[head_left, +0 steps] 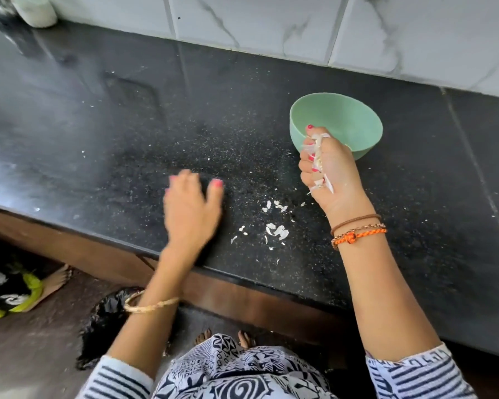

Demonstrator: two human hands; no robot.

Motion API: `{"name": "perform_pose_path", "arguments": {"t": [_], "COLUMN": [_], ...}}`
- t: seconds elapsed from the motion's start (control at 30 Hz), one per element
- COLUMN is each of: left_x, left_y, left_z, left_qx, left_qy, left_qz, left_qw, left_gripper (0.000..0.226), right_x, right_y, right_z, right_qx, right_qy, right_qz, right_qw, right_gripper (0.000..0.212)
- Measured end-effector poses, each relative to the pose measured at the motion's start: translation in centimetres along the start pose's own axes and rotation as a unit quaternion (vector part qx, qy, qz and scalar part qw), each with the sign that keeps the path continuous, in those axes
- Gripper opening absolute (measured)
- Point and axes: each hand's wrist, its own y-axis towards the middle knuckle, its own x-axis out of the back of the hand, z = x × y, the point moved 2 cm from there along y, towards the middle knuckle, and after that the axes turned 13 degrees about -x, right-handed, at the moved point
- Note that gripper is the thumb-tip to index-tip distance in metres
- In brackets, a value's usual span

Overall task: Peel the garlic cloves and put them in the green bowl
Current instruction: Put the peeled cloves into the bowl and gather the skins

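Two hands over a black speckled counter (127, 119). Right hand (327, 165) fisted around a bunch of papery garlic skins (319, 156), white scraps poking out between the fingers at top and bottom; fist sits against the near rim of the green bowl (336, 122), overlapping its front wall. Bowl stands on the counter near the white marbled wall tiles (271, 27); whether any cloves lie inside cannot be told, the visible inner wall shows plain green. Left hand (192, 205) blurred, palm down, fingers spread and fairly straight, flat on or just above the counter, holding nothing. Loose skin scraps (275, 228) scattered on the counter between the two hands, nearer the front edge. Thread bracelets (357, 228) on the right wrist, thin bangle (150, 305) on the left forearm. White container (38, 10) at far left corner. Black bag (110, 326) on the floor below the counter edge
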Motion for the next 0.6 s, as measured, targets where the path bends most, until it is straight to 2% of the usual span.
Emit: {"name": "perform_pose_path", "arguments": {"t": [0.1, 0.17, 0.23, 0.3, 0.37, 0.43, 0.5, 0.6], "left_x": [-2.5, -2.6, -1.6, -0.3, 0.5, 0.4, -0.3, -1.6], "left_y": [-1.3, -1.6, -0.9, -0.2, -0.7, -2.5, -4.1, -3.7], "left_z": [-6.4, -8.5, -7.6, -5.4, -3.4, -2.7, -3.3, -4.9], "left_qx": [-0.102, -0.102, -0.1, -0.119, -0.145, -0.194, -0.246, -0.256], "left_qy": [-0.111, -0.202, -0.235, -0.179, -0.1, -0.024, 0.058, 0.077], "left_qz": [0.065, 0.05, 0.018, 0.018, 0.077, 0.15, 0.186, 0.19], "left_qw": [0.986, 0.973, 0.967, 0.976, 0.981, 0.969, 0.949, 0.945], "left_gripper": [0.058, 0.046, 0.048, 0.069, 0.099, 0.126, 0.134, 0.134], "right_x": [-0.4, -0.6, -0.6, -0.4, 0.0, 0.2, 0.4, 0.2], "right_y": [-0.2, -0.3, -0.5, -0.5, -0.6, -0.6, -0.6, -0.5], "right_z": [-0.2, -0.2, 0.0, 0.3, 0.3, 0.3, 0.2, 0.1], "right_qx": [0.004, 0.006, 0.012, 0.021, 0.024, 0.025, 0.023, 0.018], "right_qy": [-0.004, -0.012, -0.013, -0.004, 0.001, 0.006, 0.008, 0.014], "right_qz": [0.005, 0.004, 0.0, -0.005, -0.012, -0.015, -0.014, -0.003], "right_qw": [1.0, 1.0, 1.0, 1.0, 1.0, 1.0, 1.0, 1.0], "right_gripper": [0.038, 0.038, 0.038, 0.037, 0.035, 0.034, 0.036, 0.038]}}
